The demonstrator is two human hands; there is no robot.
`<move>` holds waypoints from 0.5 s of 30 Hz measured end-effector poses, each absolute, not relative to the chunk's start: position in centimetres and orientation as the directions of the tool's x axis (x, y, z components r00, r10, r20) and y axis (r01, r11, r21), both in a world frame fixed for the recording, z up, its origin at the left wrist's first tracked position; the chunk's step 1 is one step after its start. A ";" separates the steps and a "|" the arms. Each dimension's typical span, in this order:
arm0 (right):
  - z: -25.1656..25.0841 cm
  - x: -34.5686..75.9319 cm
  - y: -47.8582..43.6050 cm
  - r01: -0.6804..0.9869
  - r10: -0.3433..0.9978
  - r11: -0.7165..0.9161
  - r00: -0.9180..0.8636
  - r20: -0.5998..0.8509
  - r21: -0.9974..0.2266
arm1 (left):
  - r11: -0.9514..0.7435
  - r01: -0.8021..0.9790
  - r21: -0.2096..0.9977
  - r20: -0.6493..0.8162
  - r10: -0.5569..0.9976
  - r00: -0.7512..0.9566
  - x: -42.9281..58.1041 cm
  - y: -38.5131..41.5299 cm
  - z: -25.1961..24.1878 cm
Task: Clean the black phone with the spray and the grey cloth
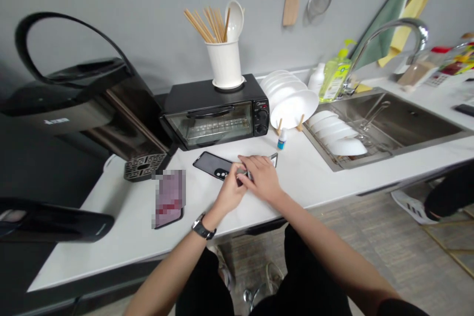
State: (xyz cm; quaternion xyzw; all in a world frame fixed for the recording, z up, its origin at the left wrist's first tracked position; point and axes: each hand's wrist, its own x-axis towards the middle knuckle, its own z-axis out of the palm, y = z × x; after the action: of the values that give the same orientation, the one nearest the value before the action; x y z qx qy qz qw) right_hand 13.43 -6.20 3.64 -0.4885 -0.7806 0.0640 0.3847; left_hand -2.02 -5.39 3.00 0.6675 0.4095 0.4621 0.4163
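My left hand [230, 193], with a black watch [203, 226] on its wrist, and my right hand [261, 177] meet over the white countertop [122, 237]. Their fingers pinch a small grey piece [242, 173], mostly hidden between them. A black smartphone [210, 165] lies face down just left of my hands, its camera module facing up. A thin rectangular frame [274, 159] pokes out beyond my right hand. Another phone [168, 200], partly blurred out, lies nearer the counter's front edge. A small bottle with a blue label [282, 139] stands beyond my right hand.
A black toaster oven [211, 113] holds a white utensil crock on top. Stacked white plates and a steel sink [403, 118] with bowls on a rack lie to the right. A large black appliance [74, 94] looms at left. A person's dark-clad leg [450, 192] shows at lower right.
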 end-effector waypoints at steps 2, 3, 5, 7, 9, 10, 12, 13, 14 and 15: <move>3.1 15.1 -6.3 0.615 0.877 0.395 -0.034 0.479 -0.682 | -0.313 0.241 0.919 0.274 0.944 0.182 -2.1 -6.9 4.3; 2.7 15.7 -6.5 0.542 0.898 0.341 0.054 0.437 -0.768 | -0.302 0.261 0.917 0.273 0.951 0.143 -2.0 -7.7 4.8; 1.9 15.9 -7.1 0.417 0.910 0.272 0.181 0.372 -0.867 | -0.273 0.251 0.929 0.267 0.962 0.057 -1.4 -8.8 5.5; 1.3 15.2 -7.8 0.346 0.904 0.239 0.261 0.338 -0.907 | -0.250 0.216 0.944 0.257 0.966 -0.007 -0.6 -9.4 5.7; 0.9 13.9 -8.4 0.229 0.903 0.209 0.328 0.278 -0.951 | -0.236 0.185 0.954 0.245 0.969 -0.025 0.1 -9.6 5.6; 0.9 13.3 -8.7 0.160 0.907 0.197 0.344 0.242 -0.967 | -0.238 0.180 0.955 0.244 0.970 -0.013 0.4 -9.6 5.5; 1.2 12.1 -9.0 0.032 0.922 0.180 0.343 0.180 -0.983 | -0.275 0.207 0.939 0.276 0.961 0.024 0.8 -9.6 5.4; 1.5 11.6 -9.1 -0.012 0.928 0.175 0.335 0.161 -0.984 | -0.309 0.243 0.919 0.309 0.950 0.040 0.9 -9.5 5.4; 2.0 11.2 -9.3 -0.059 0.933 0.175 0.329 0.146 -0.983 | -0.344 0.287 0.894 0.343 0.938 0.056 1.0 -9.6 5.4; 2.7 10.9 -9.4 -0.113 0.935 0.180 0.329 0.134 -0.977 | -0.375 0.330 0.866 0.372 0.925 0.074 1.0 -9.6 5.4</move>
State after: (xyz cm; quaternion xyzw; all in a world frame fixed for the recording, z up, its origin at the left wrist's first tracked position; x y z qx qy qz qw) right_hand 10.87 -9.38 2.68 -0.4959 -0.4142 0.4050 0.6469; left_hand 1.00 -9.57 5.36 0.6674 0.4703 0.4917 0.3026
